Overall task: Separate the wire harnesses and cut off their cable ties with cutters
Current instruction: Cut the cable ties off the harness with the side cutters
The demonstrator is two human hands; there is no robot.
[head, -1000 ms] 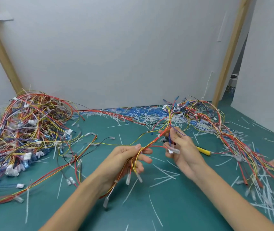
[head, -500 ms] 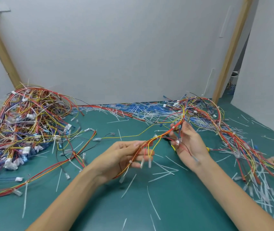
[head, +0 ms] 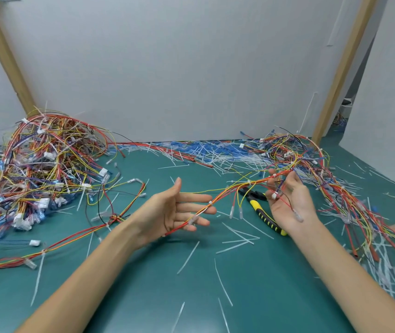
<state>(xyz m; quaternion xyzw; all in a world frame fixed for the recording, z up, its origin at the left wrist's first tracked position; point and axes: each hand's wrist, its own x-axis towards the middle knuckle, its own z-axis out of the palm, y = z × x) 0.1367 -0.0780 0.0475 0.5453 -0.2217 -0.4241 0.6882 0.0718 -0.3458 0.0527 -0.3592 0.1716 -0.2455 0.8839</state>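
We see our left hand (head: 177, 212) opened flat, palm turned to the right, fingers straight and spread, and the wire harness (head: 230, 191) of red, yellow and orange strands lies across those fingers without being gripped. A white cable tie (head: 210, 202) sits on the harness just at our fingertips. From there the harness rises to our right hand (head: 290, 205), whose fingers stand up, slightly bent, with the strands passing among them; we cannot tell whether any finger pinches them. The cutters (head: 261, 211), with yellow and black handles, lie on the green mat (head: 143, 284) between our hands, partly behind the right one. A big pile of harnesses (head: 42, 169) sits at the left, a smaller tangle (head: 294, 155) beyond our right hand, and cut ties (head: 188, 257) lie scattered about.
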